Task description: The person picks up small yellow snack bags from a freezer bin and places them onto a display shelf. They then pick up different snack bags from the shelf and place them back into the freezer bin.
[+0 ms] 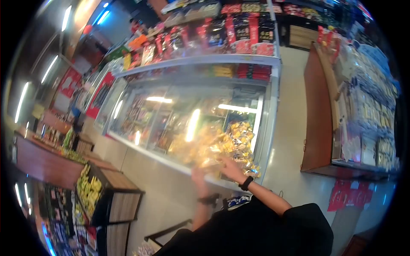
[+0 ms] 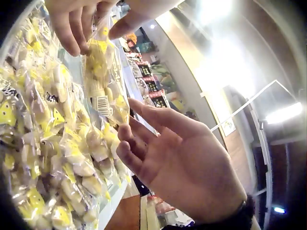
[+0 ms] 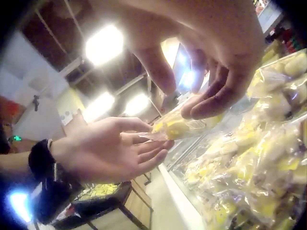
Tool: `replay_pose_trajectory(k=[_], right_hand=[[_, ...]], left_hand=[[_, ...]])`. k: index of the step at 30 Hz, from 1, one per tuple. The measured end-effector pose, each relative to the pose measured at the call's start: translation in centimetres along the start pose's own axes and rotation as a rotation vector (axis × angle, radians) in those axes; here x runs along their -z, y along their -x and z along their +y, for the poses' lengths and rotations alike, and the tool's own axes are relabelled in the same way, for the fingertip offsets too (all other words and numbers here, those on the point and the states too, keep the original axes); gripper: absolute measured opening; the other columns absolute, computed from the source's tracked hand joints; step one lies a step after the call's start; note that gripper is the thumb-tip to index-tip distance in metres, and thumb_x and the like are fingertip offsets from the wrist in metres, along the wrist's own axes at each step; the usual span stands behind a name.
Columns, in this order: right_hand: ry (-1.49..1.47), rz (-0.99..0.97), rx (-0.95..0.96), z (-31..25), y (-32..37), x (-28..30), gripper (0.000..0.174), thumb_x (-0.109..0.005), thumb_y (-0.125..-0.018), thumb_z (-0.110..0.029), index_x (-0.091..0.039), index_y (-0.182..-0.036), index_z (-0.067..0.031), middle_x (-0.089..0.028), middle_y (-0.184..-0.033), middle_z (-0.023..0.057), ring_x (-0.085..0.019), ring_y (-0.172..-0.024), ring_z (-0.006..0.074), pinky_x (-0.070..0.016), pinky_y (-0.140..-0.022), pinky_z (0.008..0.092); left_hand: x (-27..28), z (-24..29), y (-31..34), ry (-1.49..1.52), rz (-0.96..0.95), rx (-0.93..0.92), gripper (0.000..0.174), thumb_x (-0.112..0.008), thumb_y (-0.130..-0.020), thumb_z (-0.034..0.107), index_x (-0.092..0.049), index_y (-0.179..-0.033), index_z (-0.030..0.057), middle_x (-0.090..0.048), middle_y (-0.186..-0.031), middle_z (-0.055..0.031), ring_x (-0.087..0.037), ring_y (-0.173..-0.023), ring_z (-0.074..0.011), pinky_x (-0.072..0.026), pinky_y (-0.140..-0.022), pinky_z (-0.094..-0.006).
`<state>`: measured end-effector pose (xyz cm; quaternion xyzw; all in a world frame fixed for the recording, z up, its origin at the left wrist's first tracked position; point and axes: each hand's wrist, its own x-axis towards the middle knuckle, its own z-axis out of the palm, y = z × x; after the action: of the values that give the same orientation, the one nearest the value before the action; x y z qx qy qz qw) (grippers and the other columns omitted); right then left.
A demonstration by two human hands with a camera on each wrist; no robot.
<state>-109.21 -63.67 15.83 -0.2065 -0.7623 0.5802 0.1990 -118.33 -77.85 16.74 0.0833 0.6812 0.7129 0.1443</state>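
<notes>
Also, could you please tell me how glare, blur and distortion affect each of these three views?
Head view: strong fisheye bending, bright glare streaks across the freezer glass, left hand motion-blurred. Left wrist view: blown-out ceiling lamps at upper right, packet sharp. Right wrist view: lamps flare, right hand close and soft.

Grocery shop, glass-topped freezer chest [image 1: 188, 123], stocked snack shelves [image 1: 213, 38], produce crates [image 1: 92, 192]
</notes>
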Motion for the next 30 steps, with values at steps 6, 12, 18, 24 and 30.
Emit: replay_pose_trajectory(k=[6, 12, 18, 24, 30], right_hand=[[0.063, 0.136, 0.09, 1.2, -3.5, -2.8, 0.035, -0.065, -0.082, -0.019, -0.059, -0.113, -0.0022, -0.058, -0.112, 0.0172, -0.053, -0.108, 0.0335, -0.0444, -0.091, 0.0397], [0.116, 0.311, -0.142, -2.1, -2.0, -0.6, 0.023, -0.06, -0.081, -0.01, -0.062, -0.103, -0.0031, -0.06, -0.108, 0.011, -0.061, -0.092, 0.0218, -0.0498, -0.078, 0.0321], [0.528, 0.761, -0.046, 1.4, -2.2, 3.9, 0.033, -0.062, -0.08, -0.012, -0.06, -0.112, -0.0041, -0.058, -0.113, 0.0114, -0.053, -0.108, 0.0306, -0.0431, -0.094, 0.0409], [0.302, 0.558, -0.302, 6.2, -2.3, 4.6, 0.047, -0.064, -0.08, -0.019, -0.057, -0.124, -0.0034, -0.06, -0.119, 0.0211, -0.055, -0.111, 0.0344, -0.0429, -0.097, 0.0404], [0.26, 0.591, -0.227, 3.3, -0.9, 4.4, 0.024, -0.062, -0.082, -0.015, -0.067, -0.101, -0.0014, -0.064, -0.104, 0.0146, -0.061, -0.101, 0.0297, -0.0466, -0.089, 0.0341]], left_hand=[[1.2, -2.0, -6.2, -0.067, -0.254, -0.009, 0.044, -0.051, -0.09, 0.008, -0.046, -0.133, 0.0014, -0.049, -0.13, -0.01, -0.05, -0.109, -0.017, -0.0429, -0.092, -0.0315], [1.8, -5.3, -10.9, -0.332, -0.419, 0.017, 0.039, -0.055, -0.087, 0.006, -0.054, -0.125, 0.0027, -0.046, -0.137, -0.0159, -0.042, -0.128, -0.0278, -0.0325, -0.106, -0.0371], [0.6, -2.5, -9.8, -0.689, -0.54, -0.444, 0.033, -0.056, -0.087, 0.006, -0.057, -0.12, 0.0026, -0.043, -0.141, -0.02, -0.039, -0.132, -0.033, -0.0286, -0.111, -0.0402], [-3.4, -6.0, -9.1, -0.268, -0.718, -0.125, 0.033, -0.054, -0.09, 0.01, -0.055, -0.122, 0.001, -0.046, -0.138, -0.0197, -0.045, -0.127, -0.0343, -0.0334, -0.108, -0.0401], [-5.9, 0.7, -6.0, -0.305, -0.852, -0.219, 0.041, -0.057, -0.088, 0.01, -0.056, -0.128, 0.003, -0.05, -0.136, -0.0139, -0.048, -0.125, -0.0272, -0.0382, -0.104, -0.0372]])
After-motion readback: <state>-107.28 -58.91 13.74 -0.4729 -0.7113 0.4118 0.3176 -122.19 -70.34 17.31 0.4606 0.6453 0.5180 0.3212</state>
